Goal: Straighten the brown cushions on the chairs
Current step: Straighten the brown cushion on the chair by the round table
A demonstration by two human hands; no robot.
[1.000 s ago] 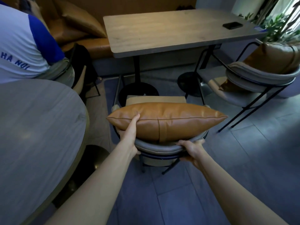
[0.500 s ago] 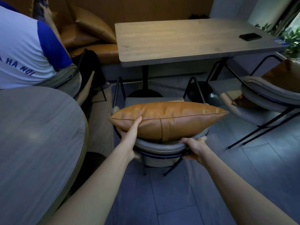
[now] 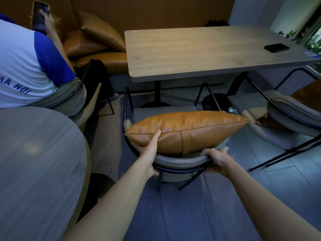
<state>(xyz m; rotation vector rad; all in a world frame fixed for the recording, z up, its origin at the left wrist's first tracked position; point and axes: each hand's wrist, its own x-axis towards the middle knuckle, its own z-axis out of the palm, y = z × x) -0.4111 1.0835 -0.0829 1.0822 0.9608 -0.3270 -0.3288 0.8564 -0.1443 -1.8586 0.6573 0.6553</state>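
Observation:
A brown leather cushion [image 3: 187, 131] lies along the top of a grey chair's curved backrest [image 3: 180, 161], in the middle of the head view. My left hand [image 3: 151, 150] rests against the cushion's left end, thumb up on its seam and fingers below on the backrest. My right hand [image 3: 217, 160] grips the right part of the backrest rim, just under the cushion. A second brown cushion [image 3: 307, 96] leans in the grey chair [image 3: 291, 113] at the right edge, partly cut off by the frame.
A rectangular wooden table [image 3: 199, 53] with a black phone [image 3: 276, 47] stands beyond the chair. A round table [image 3: 38, 162] is at my left. A seated person [image 3: 29, 66] in a white and blue shirt is at far left. Brown cushions [image 3: 97, 37] lie on the bench behind.
The view has shifted so the tables and the right chair sit further right and lower. My hands keep their places on the cushion and backrest.

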